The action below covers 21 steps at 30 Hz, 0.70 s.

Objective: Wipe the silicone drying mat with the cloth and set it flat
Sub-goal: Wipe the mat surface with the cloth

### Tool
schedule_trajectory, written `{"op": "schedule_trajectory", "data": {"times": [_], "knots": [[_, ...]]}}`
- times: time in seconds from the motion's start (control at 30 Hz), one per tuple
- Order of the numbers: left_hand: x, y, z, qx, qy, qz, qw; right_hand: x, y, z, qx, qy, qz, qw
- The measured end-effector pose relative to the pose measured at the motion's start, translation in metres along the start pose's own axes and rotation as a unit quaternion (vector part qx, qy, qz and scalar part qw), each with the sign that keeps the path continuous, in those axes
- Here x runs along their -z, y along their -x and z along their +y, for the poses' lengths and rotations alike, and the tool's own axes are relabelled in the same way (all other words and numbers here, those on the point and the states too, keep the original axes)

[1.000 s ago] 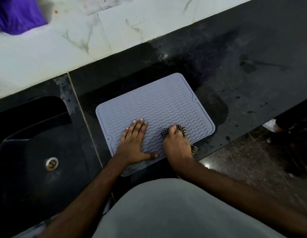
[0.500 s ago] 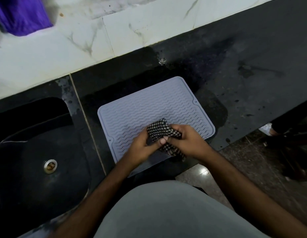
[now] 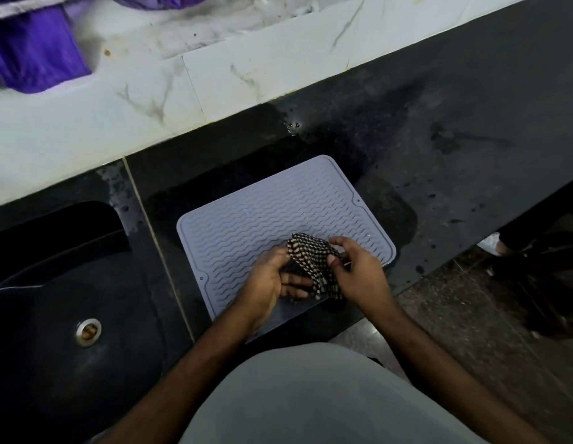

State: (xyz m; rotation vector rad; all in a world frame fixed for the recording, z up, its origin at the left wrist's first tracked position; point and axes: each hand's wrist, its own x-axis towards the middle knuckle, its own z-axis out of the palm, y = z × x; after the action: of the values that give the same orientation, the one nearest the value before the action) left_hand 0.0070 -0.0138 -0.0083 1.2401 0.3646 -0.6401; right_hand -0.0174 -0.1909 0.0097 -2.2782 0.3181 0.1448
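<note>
While held above one grey ribbed silicone mat [image 3: 272,216], one black-and-white checked cloth [image 3: 310,261] is pinched by two hands.
Left hand [image 3: 269,283] and right hand [image 3: 358,270] are clamped on it; bare black counter [image 3: 470,155] is seen rightward, one sink [image 3: 54,315] leftward.

Black counter [image 3: 470,107], sunken sink [image 3: 70,315], white marbled wall tiles [image 3: 246,59].

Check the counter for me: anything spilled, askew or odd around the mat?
The mat lies flat but skewed to the counter edge, its near corner overhanging. A dark wet patch spreads beside its right edge, and droplets sit near the wall. Both hands, left hand and right hand, hold the cloth above it.
</note>
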Motion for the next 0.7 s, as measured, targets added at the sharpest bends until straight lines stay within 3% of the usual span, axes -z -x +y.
{"op": "schedule_trajectory", "data": {"times": [0.07,0.13,0.23,0.3,0.37,0.43,0.47,0.53,0.57,0.63,0.7], "knots": [[0.005,-0.002,-0.001,0.022,0.024,-0.020,0.999,0.006,-0.004,-0.009,-0.006,0.002,-0.021,1.000],[0.011,-0.002,-0.003,0.022,0.010,-0.030,0.999,0.014,-0.009,-0.017,0.063,0.107,-0.004,0.992],[0.011,-0.002,-0.005,-0.016,-0.001,-0.038,0.999,0.023,-0.014,-0.039,0.147,0.350,0.047,0.924],[0.008,-0.003,-0.005,-0.047,0.000,-0.026,0.999,0.025,-0.018,-0.049,0.129,0.380,0.032,0.915],[0.009,-0.003,-0.001,-0.085,-0.030,-0.011,0.996,0.031,-0.019,-0.054,0.093,0.306,-0.008,0.947],[0.014,-0.001,0.005,-0.124,-0.061,-0.007,0.990,0.041,-0.021,-0.063,0.020,0.070,-0.077,0.994],[0.018,0.000,0.007,-0.145,-0.073,-0.010,0.987,0.046,-0.020,-0.071,-0.034,-0.090,-0.115,0.989],[0.021,0.004,0.006,-0.167,-0.071,-0.030,0.983,0.049,-0.020,-0.086,-0.100,-0.362,-0.159,0.913],[0.019,0.006,0.005,-0.161,-0.055,-0.042,0.985,0.046,-0.024,-0.089,-0.105,-0.435,-0.153,0.881],[0.013,0.009,0.004,-0.141,-0.002,-0.049,0.989,0.039,-0.031,-0.090,-0.102,-0.474,-0.123,0.866],[0.010,0.011,0.004,-0.131,0.035,-0.031,0.990,0.028,-0.033,-0.079,-0.072,-0.366,-0.100,0.922]]}}
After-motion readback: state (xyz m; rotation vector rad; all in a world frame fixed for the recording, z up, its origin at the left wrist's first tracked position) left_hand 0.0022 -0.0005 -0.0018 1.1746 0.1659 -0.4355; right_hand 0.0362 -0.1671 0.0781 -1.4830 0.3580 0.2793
